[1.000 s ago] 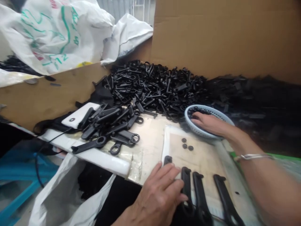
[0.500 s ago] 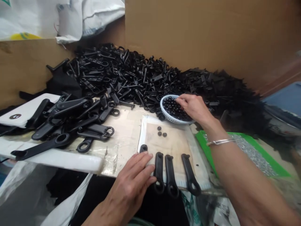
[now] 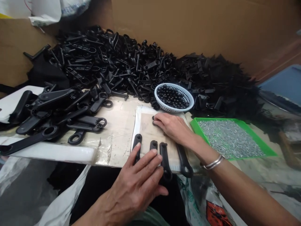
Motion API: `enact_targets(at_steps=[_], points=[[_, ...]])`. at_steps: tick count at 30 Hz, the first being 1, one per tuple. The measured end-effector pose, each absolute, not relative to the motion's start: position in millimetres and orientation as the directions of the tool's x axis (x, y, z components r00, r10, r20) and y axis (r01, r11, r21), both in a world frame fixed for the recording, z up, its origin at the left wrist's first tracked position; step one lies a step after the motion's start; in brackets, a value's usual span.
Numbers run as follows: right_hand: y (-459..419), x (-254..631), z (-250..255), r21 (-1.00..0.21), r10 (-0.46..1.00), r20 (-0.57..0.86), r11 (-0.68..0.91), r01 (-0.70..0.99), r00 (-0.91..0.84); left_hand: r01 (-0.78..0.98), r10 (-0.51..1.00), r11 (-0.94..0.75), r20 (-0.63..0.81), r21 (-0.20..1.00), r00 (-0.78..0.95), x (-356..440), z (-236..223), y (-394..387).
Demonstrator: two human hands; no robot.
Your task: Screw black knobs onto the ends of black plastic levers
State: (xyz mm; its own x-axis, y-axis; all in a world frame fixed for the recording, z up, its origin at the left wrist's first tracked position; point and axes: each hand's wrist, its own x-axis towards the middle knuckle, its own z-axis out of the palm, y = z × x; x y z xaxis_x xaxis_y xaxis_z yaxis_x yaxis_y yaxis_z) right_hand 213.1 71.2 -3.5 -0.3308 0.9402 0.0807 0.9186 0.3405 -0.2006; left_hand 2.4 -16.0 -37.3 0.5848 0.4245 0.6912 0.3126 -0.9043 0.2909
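Nearer the basket (image 3: 173,109), the right hand (image 3: 172,127) curls at black caps (image 3: 153,118) — pinch unclear; the levers (image 3: 166,160) point roughly basketward — left hand (image 3: 135,179) spread over the leftmost.

A: Basket (image 3: 174,109) loc.?
B: Directly behind mat (image 3: 146,125); round pcs. (image 3: 171,98) in it. Tray (image 3: 197,128) w/ pins (image 3: 230,138): R of mat.
A: Levers (image 3: 165,160)?
B: Row of 4, mat's front edge; lever pile (image 3: 54,95) to L. Parts heap (image 3: 105,59): behind basket.
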Motion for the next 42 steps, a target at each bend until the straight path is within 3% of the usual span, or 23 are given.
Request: enact_targets(at_steps=[7,12,14,19,22,29,33,38,42], points=[[66.9,231.9,14.9,-0.435,0.919,-0.010,0.351,0.829,-0.394,0.303,0.384,-0.922,0.650,0.239,0.656,6.2,-43.0,-20.4],[53.4,254.1,24.2,-0.656,0.981,0.046,0.172,0.735,-0.188,0.312,0.394,-0.918,0.648,0.245,0.651,11.1,-42.3,-22.1],[43.8,261.8,24.6,-0.635,0.991,0.055,0.132,0.761,-0.125,0.322,0.401,-0.915,0.634,0.243,0.661,12.3,-43.1,-22.4],[21.9,266.6,17.6,-0.376,0.979,0.004,0.192,0.907,-0.205,0.327,0.384,-0.921,0.633,0.211,0.672,14.7,-44.4,-21.1],[20.0,263.7,12.2,-0.354,0.971,-0.055,0.200,0.913,-0.234,0.326,0.384,-0.921,0.625,0.212,0.680,15.3,-42.9,-20.6],[28.9,265.7,11.4,-0.407,0.957,-0.122,0.194,0.893,-0.264,0.345,0.419,-0.908,0.565,0.239,0.710,14.5,-37.0,-19.8],[20.9,267.5,13.5,-0.456,0.980,-0.008,0.171,0.873,-0.196,0.330,0.412,-0.911,0.593,0.248,0.692,15.0,-37.8,-19.3],[-1.4,268.2,11.3,-0.643,0.986,0.159,0.141,0.752,-0.049,0.304,0.348,-0.934,0.656,0.186,0.669,19.3,-34.6,-23.4],[-16.0,267.2,2.9,-0.718,0.967,0.254,0.175,0.674,0.019,0.247,0.275,-0.959,0.646,0.135,0.712,30.5,-31.4,-26.7]])
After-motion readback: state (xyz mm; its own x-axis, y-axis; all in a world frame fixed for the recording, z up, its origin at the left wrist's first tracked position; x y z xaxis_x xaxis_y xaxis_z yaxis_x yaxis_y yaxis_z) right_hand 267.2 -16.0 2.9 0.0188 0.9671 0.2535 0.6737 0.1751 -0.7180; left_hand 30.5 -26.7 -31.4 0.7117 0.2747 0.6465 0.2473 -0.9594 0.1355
